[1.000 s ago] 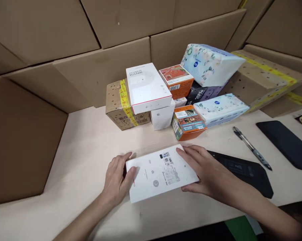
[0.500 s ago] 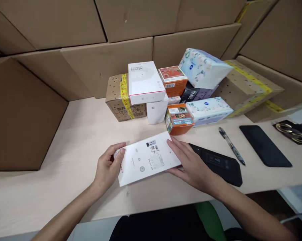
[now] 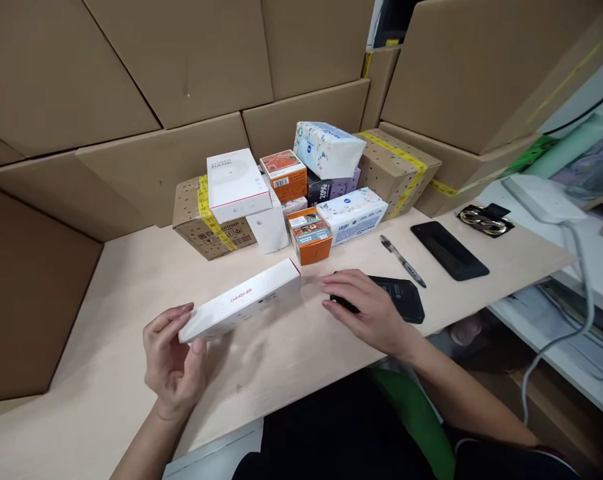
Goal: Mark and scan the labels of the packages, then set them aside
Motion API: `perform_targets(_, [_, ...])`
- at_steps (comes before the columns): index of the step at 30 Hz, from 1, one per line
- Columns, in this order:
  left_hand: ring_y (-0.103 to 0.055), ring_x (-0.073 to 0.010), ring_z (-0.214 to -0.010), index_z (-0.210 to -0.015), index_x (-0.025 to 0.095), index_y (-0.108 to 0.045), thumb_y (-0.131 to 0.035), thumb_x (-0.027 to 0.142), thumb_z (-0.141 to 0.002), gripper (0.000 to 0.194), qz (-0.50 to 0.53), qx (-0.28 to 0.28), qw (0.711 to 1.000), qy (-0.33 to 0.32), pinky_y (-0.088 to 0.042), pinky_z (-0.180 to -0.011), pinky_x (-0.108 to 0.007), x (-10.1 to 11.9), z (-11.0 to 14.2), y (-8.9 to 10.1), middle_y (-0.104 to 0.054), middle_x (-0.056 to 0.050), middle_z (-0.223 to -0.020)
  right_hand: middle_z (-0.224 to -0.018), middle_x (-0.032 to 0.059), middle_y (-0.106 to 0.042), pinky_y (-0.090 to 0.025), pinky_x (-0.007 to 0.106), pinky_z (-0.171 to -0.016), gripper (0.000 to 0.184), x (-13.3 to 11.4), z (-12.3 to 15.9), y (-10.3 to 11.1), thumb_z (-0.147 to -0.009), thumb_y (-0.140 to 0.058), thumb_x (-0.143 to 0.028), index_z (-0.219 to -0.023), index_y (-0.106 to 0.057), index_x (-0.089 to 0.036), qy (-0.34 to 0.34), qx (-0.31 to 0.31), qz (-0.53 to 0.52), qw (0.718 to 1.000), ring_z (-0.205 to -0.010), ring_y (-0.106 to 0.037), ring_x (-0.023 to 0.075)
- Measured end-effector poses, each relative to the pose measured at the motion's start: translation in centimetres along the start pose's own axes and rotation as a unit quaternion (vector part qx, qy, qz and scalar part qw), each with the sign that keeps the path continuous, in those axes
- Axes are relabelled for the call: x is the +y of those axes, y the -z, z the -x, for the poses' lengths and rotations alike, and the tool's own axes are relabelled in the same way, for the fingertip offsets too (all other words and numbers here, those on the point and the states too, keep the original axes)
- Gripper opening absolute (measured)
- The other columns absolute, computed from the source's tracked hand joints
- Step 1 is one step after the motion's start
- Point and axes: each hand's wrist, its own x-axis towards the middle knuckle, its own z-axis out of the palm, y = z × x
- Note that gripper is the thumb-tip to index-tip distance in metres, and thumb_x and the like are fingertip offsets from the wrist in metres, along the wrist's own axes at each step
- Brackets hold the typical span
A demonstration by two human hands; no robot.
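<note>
My left hand (image 3: 174, 363) grips one end of a flat white box (image 3: 241, 307) with red lettering on its side, holding it tilted on edge just above the pale table (image 3: 106, 373). My right hand (image 3: 364, 307) has left the box and lies with fingers spread over the near end of a black device (image 3: 399, 297) on the table, touching it.
Behind stands a pile: a taped brown carton (image 3: 206, 223), a white power bank box (image 3: 234, 183), orange boxes (image 3: 309, 233), tissue packs (image 3: 351, 213). A pen (image 3: 404, 260), a black phone (image 3: 449, 250) and a gold chain (image 3: 481, 220) lie right. Cardboard walls surround the table.
My right hand let go of the white box and moved right onto the black device. My left hand lifted and turned the box onto its edge. The view swung right.
</note>
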Motion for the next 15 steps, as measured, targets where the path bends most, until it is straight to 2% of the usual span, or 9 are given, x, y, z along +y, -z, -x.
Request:
perform_targets(2, [-0.06, -0.0275, -0.115, -0.118, 0.025, -0.064, -0.063, 0.036, -0.093, 0.027, 0.01, -0.02, 0.999, 0.034, -0.052, -0.101, -0.05, 0.0, -0.1, 0.0, -0.059, -0.009, -0.116, -0.116, 0.01, -0.074, -0.059, 0.049, -0.094, 0.025, 0.4, 1.2, 1.2, -0.096, -0.064, -0.026, -0.121, -0.069, -0.025, -0.013, 0.005, 0.04, 0.999, -0.108, -0.068, 0.0266])
perform_targets(6, [-0.057, -0.0263, -0.124, -0.128, 0.025, -0.061, -0.066, 0.04, -0.093, 0.038, 0.008, -0.032, 0.992, 0.124, -0.048, -0.106, -0.043, -0.2, -0.1, 0.4, -0.059, -0.01, -0.128, -0.127, 0.0125, -0.069, -0.056, 0.053, -0.1, 0.048, 1.6, 3.3, 2.9, -0.092, -0.071, -0.036, -0.137, -0.059, -0.025, -0.042, -0.057, 0.133, 0.989, -0.118, -0.062, 0.0314])
perform_targets(9, [-0.061, -0.0258, -0.119, -0.133, 0.024, -0.06, -0.067, 0.048, -0.092, 0.048, -0.007, -0.093, 0.967, 0.239, -0.051, -0.101, -0.041, -0.5, 0.0, 1.1, -0.061, -0.011, -0.134, -0.139, 0.0158, -0.061, -0.052, 0.058, -0.106, 0.066, 2.0, 3.8, 3.2, -0.089, -0.073, -0.046, -0.146, -0.051, -0.023, -0.071, -0.111, 0.179, 0.975, -0.128, -0.055, 0.0365])
perform_targets(10, [-0.062, -0.0258, -0.116, -0.133, 0.024, -0.061, -0.067, 0.049, -0.091, 0.049, -0.013, -0.114, 0.96, 0.255, -0.051, -0.099, -0.041, -0.5, 0.0, 1.4, -0.063, -0.011, -0.133, -0.141, 0.0168, -0.059, -0.05, 0.059, -0.107, 0.07, 2.0, 3.7, 3.1, -0.088, -0.073, -0.048, -0.148, -0.05, -0.022, -0.078, -0.119, 0.188, 0.972, -0.13, -0.053, 0.0381])
perform_targets(12, [-0.063, -0.0262, -0.113, -0.13, 0.025, -0.063, -0.07, 0.047, -0.09, 0.046, -0.011, -0.14, 0.965, 0.22, -0.052, -0.098, -0.042, -0.6, -0.2, 1.8, -0.067, -0.01, -0.128, -0.141, 0.0173, -0.059, -0.049, 0.059, -0.109, 0.07, 1.6, 2.9, 2.6, -0.089, -0.071, -0.049, -0.149, -0.048, -0.021, -0.09, -0.115, 0.181, 0.973, -0.132, -0.052, 0.0382])
perform_targets(15, [-0.061, -0.0274, -0.116, -0.126, 0.027, -0.065, -0.075, 0.032, -0.088, 0.04, 0.027, -0.181, 0.981, 0.071, -0.051, -0.1, -0.047, -0.5, -0.6, 2.1, -0.069, -0.01, -0.122, -0.138, 0.0146, -0.063, -0.052, 0.053, -0.108, 0.057, 0.7, 1.3, 1.2, -0.097, -0.061, -0.046, -0.147, -0.048, -0.023, -0.115, -0.085, 0.102, 0.984, -0.128, -0.058, 0.0319])
